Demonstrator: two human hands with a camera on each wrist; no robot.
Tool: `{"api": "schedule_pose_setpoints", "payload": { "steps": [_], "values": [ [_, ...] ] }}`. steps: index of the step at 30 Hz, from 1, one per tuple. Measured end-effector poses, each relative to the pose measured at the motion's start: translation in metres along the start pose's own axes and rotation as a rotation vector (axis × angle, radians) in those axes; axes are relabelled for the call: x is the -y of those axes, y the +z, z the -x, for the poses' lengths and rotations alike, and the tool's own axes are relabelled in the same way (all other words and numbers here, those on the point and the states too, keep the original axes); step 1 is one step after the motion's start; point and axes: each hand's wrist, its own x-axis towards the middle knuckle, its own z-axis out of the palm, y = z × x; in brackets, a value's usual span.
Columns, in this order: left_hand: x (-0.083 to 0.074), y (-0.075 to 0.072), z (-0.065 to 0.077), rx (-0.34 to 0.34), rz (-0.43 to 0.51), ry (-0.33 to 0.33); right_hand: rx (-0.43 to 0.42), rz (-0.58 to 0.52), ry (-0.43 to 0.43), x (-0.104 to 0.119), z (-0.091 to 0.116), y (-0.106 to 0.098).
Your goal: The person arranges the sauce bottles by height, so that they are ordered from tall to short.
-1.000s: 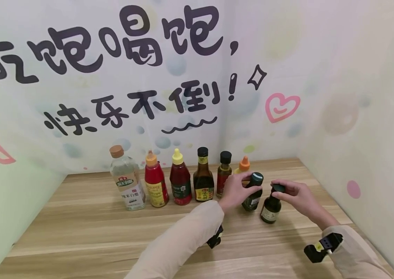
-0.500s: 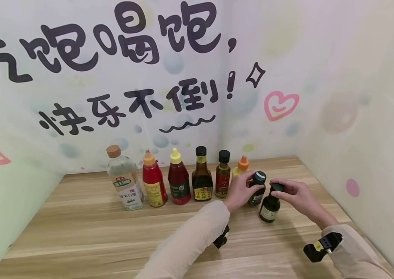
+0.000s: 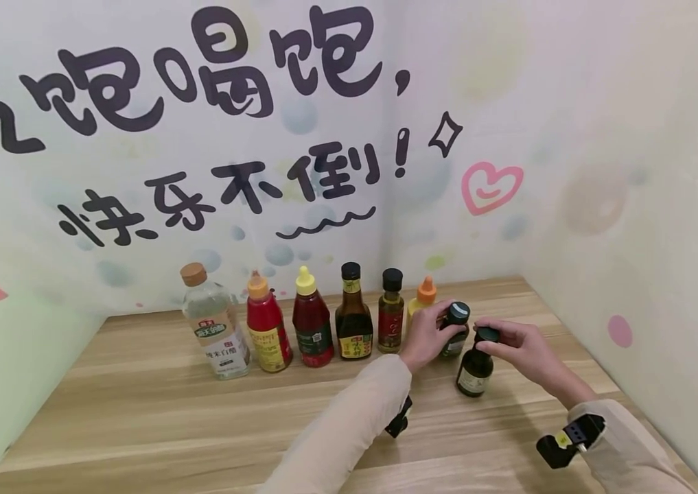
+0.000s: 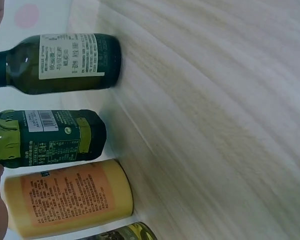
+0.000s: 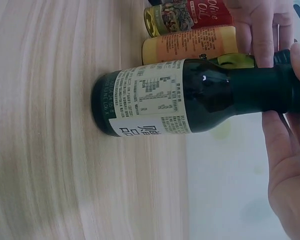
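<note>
My left hand grips a green glass bottle near its dark cap, at the right end of a row of bottles. In the head view the fingers hide part of it. A little nearer and to the right, a small dark bottle with a cream label stands upright on the table. My right hand pinches that small bottle at its capped neck, thumb and fingers on opposite sides in the right wrist view. Just left of the green bottle is a yellow squeeze bottle with an orange tip, partly behind my left hand.
Along the back of the wooden table stand a clear vinegar bottle, two red squeeze bottles, a dark sauce bottle and an olive oil bottle. A printed back wall and side walls enclose the table.
My left hand has shifted the green bottle back and slightly right, into line with the row. The right hand stays on the small dark bottle. The head view has turned slightly right.
</note>
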Motion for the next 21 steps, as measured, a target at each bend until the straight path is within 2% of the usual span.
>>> {"api": "schedule_pose_setpoints", "payload": {
  "steps": [8,16,21],
  "values": [
    [-0.0023,0.0034,-0.0056,0.006,0.013,-0.036,0.012,-0.008,-0.014,0.0004,-0.0018,-0.0002],
    [-0.0011,0.0071,-0.0087,-0.025,-0.022,-0.067,0.015,-0.012,-0.022,0.0006,-0.0033,-0.0006],
    [-0.0015,0.0097,-0.0091,-0.067,-0.030,-0.105,0.007,-0.011,-0.035,-0.0009,-0.0024,0.0006]
  ]
}}
